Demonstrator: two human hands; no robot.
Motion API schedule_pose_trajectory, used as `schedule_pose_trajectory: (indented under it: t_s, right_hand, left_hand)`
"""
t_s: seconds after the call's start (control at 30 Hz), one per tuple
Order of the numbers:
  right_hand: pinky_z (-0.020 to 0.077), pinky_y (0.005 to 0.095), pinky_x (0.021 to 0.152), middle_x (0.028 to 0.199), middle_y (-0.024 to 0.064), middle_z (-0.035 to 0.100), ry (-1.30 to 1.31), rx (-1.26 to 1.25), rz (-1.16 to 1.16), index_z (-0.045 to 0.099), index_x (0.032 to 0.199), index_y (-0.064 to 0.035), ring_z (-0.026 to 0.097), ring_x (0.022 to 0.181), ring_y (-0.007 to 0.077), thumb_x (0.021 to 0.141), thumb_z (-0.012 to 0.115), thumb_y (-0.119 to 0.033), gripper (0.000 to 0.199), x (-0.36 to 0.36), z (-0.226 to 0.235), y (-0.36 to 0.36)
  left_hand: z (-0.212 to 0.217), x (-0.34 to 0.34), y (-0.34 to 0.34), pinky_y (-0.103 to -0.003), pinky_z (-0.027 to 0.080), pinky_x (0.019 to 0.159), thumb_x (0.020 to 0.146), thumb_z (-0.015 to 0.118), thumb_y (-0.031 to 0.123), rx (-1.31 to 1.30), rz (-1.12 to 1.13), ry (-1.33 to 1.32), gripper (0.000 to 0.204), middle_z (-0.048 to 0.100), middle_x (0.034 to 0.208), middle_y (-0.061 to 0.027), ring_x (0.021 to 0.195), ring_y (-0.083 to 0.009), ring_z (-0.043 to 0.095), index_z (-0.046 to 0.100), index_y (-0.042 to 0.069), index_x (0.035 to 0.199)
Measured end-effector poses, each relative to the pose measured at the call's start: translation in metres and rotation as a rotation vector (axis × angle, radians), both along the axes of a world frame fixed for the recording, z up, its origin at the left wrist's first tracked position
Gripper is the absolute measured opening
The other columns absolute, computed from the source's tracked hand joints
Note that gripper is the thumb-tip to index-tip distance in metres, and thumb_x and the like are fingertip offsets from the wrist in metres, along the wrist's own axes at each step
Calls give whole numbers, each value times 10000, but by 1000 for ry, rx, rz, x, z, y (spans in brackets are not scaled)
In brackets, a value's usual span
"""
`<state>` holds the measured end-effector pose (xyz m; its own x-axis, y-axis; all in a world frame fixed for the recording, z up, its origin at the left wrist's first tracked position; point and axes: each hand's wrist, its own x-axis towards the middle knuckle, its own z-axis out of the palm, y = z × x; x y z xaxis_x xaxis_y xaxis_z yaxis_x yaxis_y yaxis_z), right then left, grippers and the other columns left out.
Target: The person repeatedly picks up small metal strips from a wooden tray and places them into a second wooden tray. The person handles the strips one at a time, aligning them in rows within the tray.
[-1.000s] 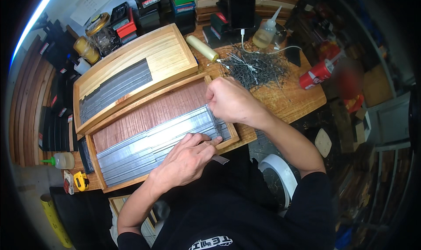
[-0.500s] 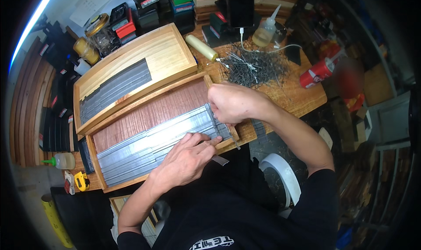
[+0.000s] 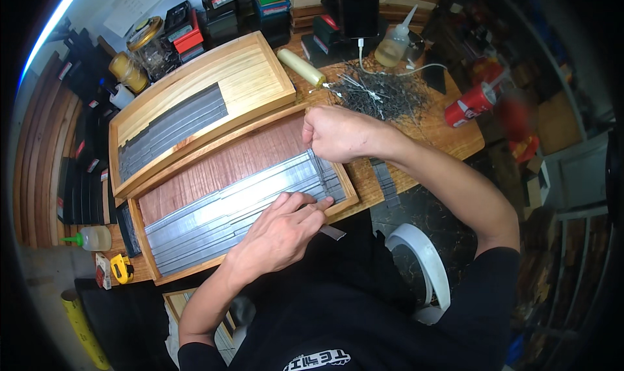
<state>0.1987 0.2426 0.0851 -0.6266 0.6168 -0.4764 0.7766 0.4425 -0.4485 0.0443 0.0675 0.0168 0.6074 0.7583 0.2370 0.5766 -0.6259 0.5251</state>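
Long grey metallic-looking strips (image 3: pixel 214 218) lie side by side in a shallow wooden tray (image 3: pixel 351 184) with a reddish-brown bottom. My left hand (image 3: pixel 276 231) rests on their right end, fingers spread and pressing down. A short grey strip (image 3: pixel 333 232) juts out past the tray's front edge beside that hand; whether the palm touches it is hidden. Over the tray's right end my right hand (image 3: pixel 341 135) is closed in a fist. Thin dark pieces (image 3: pixel 320 171) run crosswise below it; what the fist grips is hidden.
A second wooden tray (image 3: pixel 260 78) with dark grey strips (image 3: pixel 175 127) stands behind. A heap of thin dark sticks (image 3: pixel 383 98), a pale yellow roll (image 3: pixel 301 68), a squeeze bottle (image 3: pixel 392 46), a phone (image 3: pixel 359 10) and a red can (image 3: pixel 469 104) are on the wooden table (image 3: pixel 364 192).
My right fist has moved slightly up and away from the left hand. The thin end that stuck out over the tray's front right corner no longer shows there. My left hand stays nearly in place.
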Motion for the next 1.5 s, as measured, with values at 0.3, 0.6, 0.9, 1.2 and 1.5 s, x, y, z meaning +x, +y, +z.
schedule_pose_trajectory:
  t_s: [0.3, 0.6, 0.9, 1.2, 1.5]
  right_hand:
    - [634, 469, 835, 969, 333, 761, -204, 64, 68, 778, 959, 135, 789, 921, 417, 934, 695, -111, 261, -14, 13, -16]
    - [634, 446, 790, 937, 315, 767, -199, 44, 54, 777, 916, 131, 789, 874, 382, 827, 698, -69, 233, -17, 6, -12]
    - [623, 450, 755, 898, 298, 761, -204, 14, 48, 769, 900, 130, 776, 833, 369, 844, 698, -84, 232, -19, 9, -9]
    - [632, 435, 764, 936, 300, 765, -224, 13, 63, 778, 900, 117, 779, 852, 353, 822, 682, 5, 166, -22, 19, -15]
    - [630, 440, 766, 938, 297, 768, -229, -7, 127, 777, 923, 128, 781, 849, 359, 831, 706, -39, 203, -21, 4, -11]
  left_hand:
    - [5, 0, -1, -387, 488, 922, 939, 670, 14, 0, 13, 35, 189, 733, 1362, -121, 1138, -278, 635, 635, 10, 1124]
    - [4, -1, -2, -386, 483, 936, 941, 667, 15, -2, 11, 35, 178, 726, 1392, -116, 1148, -276, 633, 632, 15, 1115]
    - [2, -1, -2, -392, 468, 926, 942, 639, -23, -22, 12, 0, 219, 705, 1396, -116, 1136, -280, 617, 660, 19, 1155]
    - [-1, -1, -2, -394, 475, 940, 951, 658, -5, -68, 31, 22, 190, 688, 1456, -98, 1160, -268, 615, 664, 37, 1136]
    - [-1, -1, -2, -389, 461, 977, 964, 675, 23, -104, 38, -23, 148, 704, 1448, -76, 1184, -260, 607, 719, 65, 1098]
